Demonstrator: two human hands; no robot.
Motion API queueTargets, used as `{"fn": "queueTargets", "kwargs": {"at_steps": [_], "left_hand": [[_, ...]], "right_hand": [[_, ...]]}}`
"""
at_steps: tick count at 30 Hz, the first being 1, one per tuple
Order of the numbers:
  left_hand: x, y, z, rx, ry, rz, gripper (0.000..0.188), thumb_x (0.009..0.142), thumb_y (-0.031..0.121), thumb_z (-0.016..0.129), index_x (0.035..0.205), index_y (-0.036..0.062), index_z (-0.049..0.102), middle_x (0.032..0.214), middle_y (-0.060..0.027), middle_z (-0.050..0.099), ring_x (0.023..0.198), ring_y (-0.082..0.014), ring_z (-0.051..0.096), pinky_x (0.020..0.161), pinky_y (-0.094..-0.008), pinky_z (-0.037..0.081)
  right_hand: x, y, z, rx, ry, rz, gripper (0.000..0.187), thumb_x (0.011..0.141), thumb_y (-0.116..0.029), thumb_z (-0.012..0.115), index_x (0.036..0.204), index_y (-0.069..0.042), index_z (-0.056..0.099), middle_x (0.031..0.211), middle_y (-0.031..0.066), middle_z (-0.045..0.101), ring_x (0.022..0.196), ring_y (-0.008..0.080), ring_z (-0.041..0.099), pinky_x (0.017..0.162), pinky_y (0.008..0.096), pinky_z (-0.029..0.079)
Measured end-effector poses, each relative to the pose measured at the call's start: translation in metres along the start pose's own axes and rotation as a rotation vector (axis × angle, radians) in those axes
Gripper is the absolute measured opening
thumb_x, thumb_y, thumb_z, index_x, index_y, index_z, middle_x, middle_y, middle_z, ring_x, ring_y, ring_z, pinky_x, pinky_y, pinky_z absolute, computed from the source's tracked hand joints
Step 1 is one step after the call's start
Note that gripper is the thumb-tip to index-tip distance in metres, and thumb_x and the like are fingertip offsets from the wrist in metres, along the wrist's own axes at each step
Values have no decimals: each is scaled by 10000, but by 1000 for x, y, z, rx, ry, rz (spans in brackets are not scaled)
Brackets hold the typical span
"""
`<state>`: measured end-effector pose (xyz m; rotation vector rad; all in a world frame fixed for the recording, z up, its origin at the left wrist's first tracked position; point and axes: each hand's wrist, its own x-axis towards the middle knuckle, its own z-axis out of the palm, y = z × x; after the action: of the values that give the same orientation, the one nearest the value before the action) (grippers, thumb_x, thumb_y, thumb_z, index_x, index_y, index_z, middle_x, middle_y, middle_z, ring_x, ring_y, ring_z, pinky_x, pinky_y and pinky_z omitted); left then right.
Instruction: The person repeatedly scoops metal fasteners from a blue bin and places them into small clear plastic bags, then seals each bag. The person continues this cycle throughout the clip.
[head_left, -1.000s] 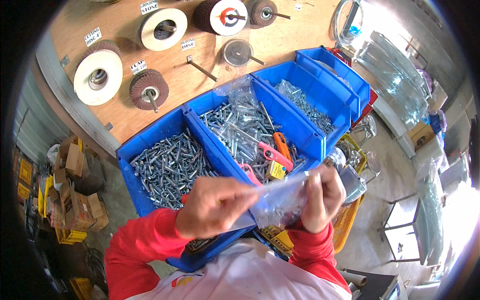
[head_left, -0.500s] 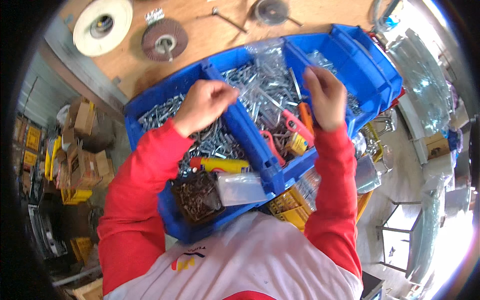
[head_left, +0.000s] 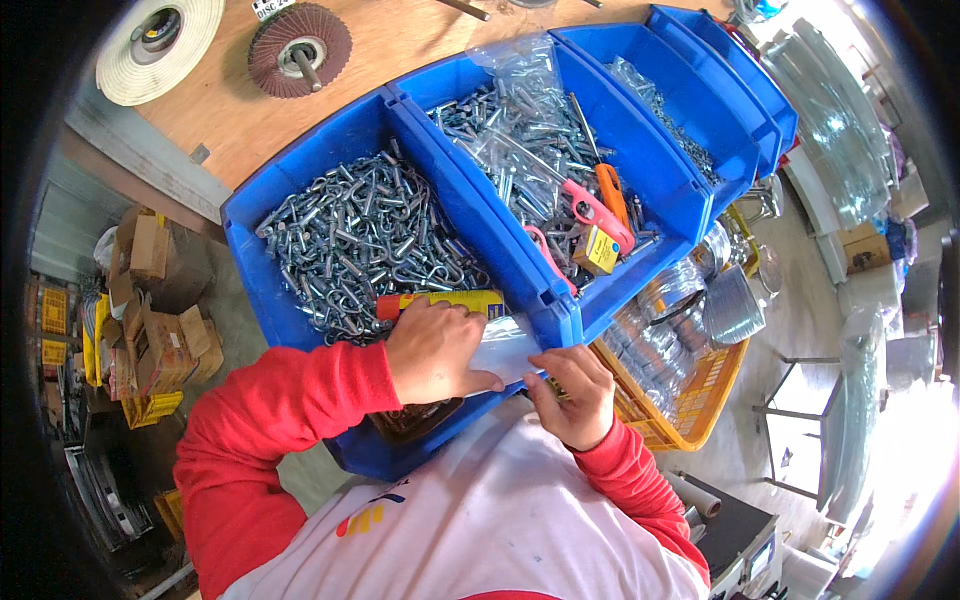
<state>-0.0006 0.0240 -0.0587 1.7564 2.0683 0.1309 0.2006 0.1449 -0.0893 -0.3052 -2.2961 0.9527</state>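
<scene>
A flat, clear plastic bag or small stack of bags (head_left: 505, 345) lies at the near end of the left blue bin (head_left: 245, 240). My left hand (head_left: 440, 350) is closed over its left side, fingers curled and thumb pointing right. At its right edge my right hand (head_left: 575, 395) pinches the plastic between thumb and fingers. Just beyond my left hand rests a yellow and red tube (head_left: 480, 300). A brown container (head_left: 415, 420) shows partly under my left wrist. Bent metal hooks or bolts (head_left: 360, 235) fill the bin.
To the right, another blue bin compartment holds metal pieces, a pink lighter (head_left: 605, 220), an orange-handled tool (head_left: 612, 190) and a small yellow box (head_left: 597, 250). A yellow crate (head_left: 690, 425) stands below. A flap disc (head_left: 300, 50) and white roll (head_left: 155, 45) lie on the wooden table (head_left: 225, 110).
Both hands have come down and toward me from above the bins. My left hand now grips the clear plastic, and my right hand has moved left and pinches its edge.
</scene>
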Motion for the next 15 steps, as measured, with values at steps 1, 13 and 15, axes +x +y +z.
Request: {"fn": "queueTargets", "kwargs": {"at_steps": [1, 13, 15], "left_hand": [[2, -3, 3, -11, -89, -39, 684, 738, 603, 810, 1069, 15, 698, 952, -174, 729, 932, -348, 716, 860, -485, 528], [-2, -9, -9, -641, 165, 167, 156, 868, 52, 749, 866, -8, 605, 744, -129, 652, 688, -264, 679, 642, -374, 506], [-9, -9, -21, -709, 129, 251, 171, 897, 64, 746, 897, 2, 587, 763, -97, 623, 677, -191, 632, 628, -341, 497]], "right_hand": [[-4, 0, 2, -23, 16, 63, 231, 783, -43, 812, 987, 13, 718, 916, 151, 713, 803, 316, 702, 694, 383, 560], [-28, -9, 12, 106, 231, 313, 583, 767, -156, 881, 1259, 16, 621, 1240, 202, 640, 1069, 316, 645, 877, 391, 532], [-26, -9, 7, 169, 177, 227, 560, 768, -236, 886, 1201, 28, 646, 1338, 208, 578, 1156, 330, 592, 950, 414, 492]]}}
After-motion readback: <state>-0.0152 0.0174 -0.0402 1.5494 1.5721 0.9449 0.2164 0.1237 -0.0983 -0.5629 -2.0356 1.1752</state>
